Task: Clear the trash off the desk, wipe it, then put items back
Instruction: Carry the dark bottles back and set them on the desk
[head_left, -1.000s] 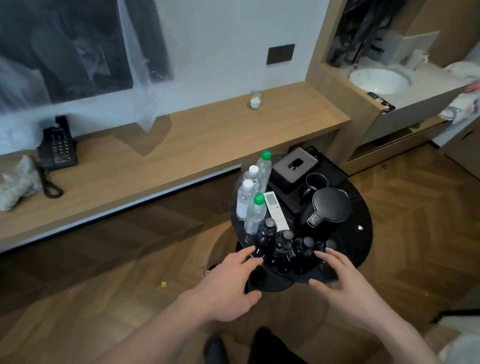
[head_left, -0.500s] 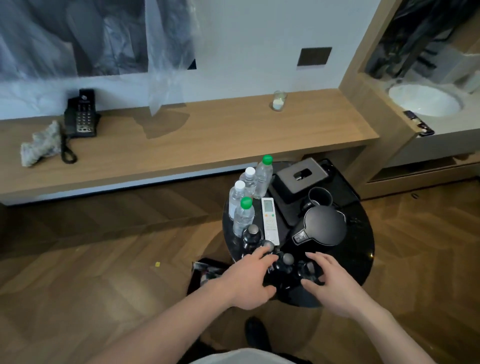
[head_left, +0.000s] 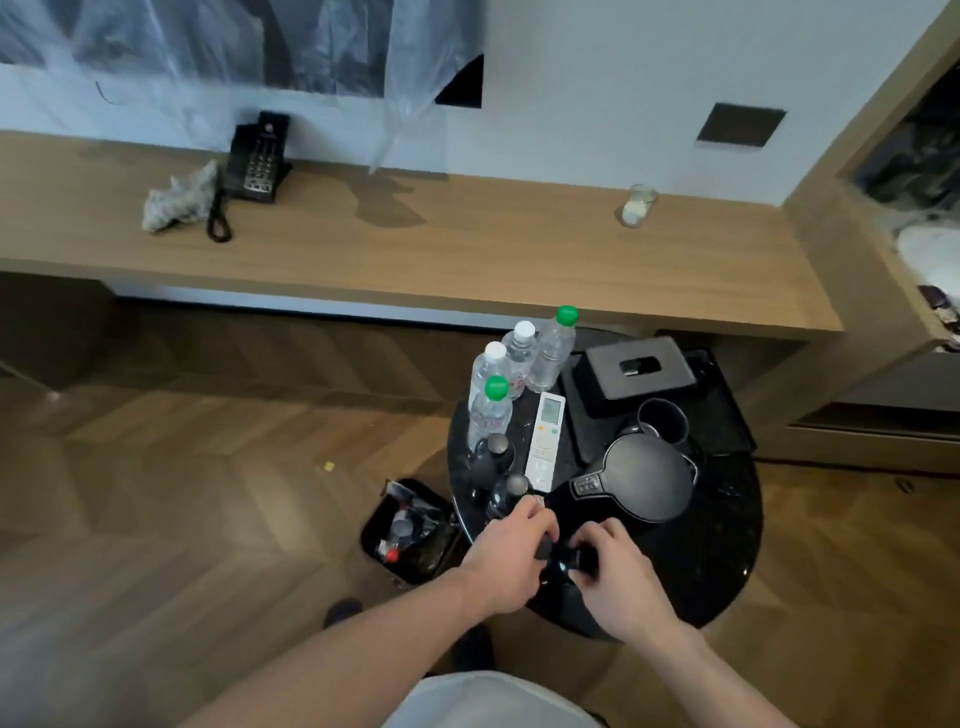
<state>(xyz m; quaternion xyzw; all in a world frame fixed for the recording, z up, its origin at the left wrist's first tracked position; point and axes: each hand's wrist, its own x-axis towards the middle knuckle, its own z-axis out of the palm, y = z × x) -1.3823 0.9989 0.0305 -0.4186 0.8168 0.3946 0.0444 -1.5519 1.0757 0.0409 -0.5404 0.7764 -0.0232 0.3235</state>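
Observation:
A round black side table (head_left: 727, 545) stands in front of the long wooden desk (head_left: 467, 249). On it stand several dark bottles (head_left: 493, 457), several clear water bottles (head_left: 519, 358), a white remote (head_left: 545, 441), a black kettle (head_left: 644, 478), a cup (head_left: 662, 421) and a black tissue box (head_left: 639, 371). My left hand (head_left: 506, 558) grips a dark bottle at the table's near edge. My right hand (head_left: 618, 571) grips another dark bottle (head_left: 563, 561) beside it. The hands hide most of both bottles.
On the desk lie a crumpled cloth (head_left: 176, 200), a black telephone (head_left: 260, 158) and a small glass (head_left: 638, 205). A black bin (head_left: 410, 530) with trash stands on the floor left of the side table. A washbasin (head_left: 930, 249) is at the right.
Both hands came down from hovering open over the near bottles and closed round them. The camera view swung left and down.

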